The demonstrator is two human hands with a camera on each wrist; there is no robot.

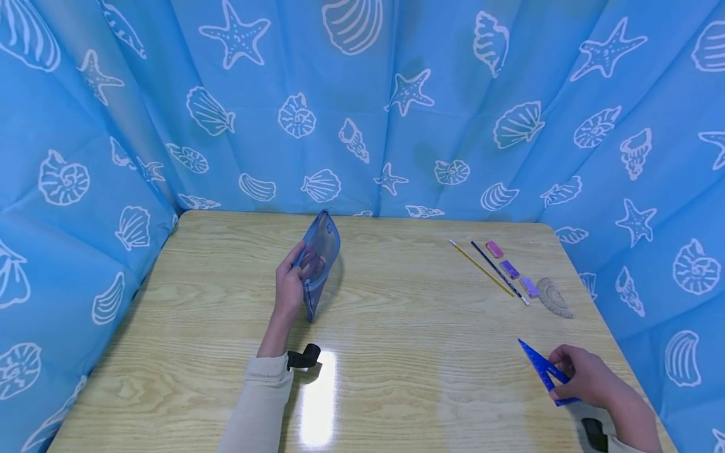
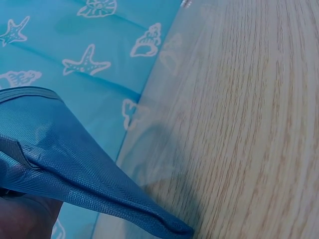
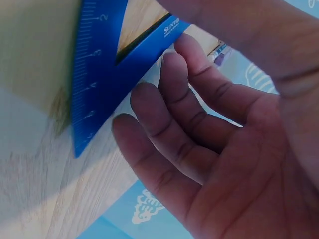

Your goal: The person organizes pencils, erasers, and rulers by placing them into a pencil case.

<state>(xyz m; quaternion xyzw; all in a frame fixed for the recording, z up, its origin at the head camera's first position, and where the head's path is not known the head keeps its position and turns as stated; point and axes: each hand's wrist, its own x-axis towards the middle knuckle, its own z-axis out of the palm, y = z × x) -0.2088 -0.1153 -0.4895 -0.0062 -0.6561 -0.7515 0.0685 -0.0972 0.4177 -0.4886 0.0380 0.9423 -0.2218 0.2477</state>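
My left hand (image 1: 290,286) grips a blue mesh zip pouch (image 1: 326,244) by its side, above the middle-left of the table. Its fingers go over the pouch's near edge, and small pinkish shapes show faintly at the mesh. The left wrist view has the pouch (image 2: 75,159) tapering to a corner near the tabletop. At the lower right, my right hand (image 1: 591,377) pinches a blue triangular set square (image 1: 537,362) between thumb and fingers. Centimetre marks run along the set square (image 3: 97,74) in the right wrist view, where it is tilted against the wood.
On the right of the table lie a yellow pencil (image 1: 481,267), a dark pencil (image 1: 498,272), a pink eraser (image 1: 494,249), two purple erasers (image 1: 510,269) and a clear protractor (image 1: 555,299). A blue shell-print curtain (image 1: 362,82) borders the wooden table (image 1: 396,314) at back and sides.
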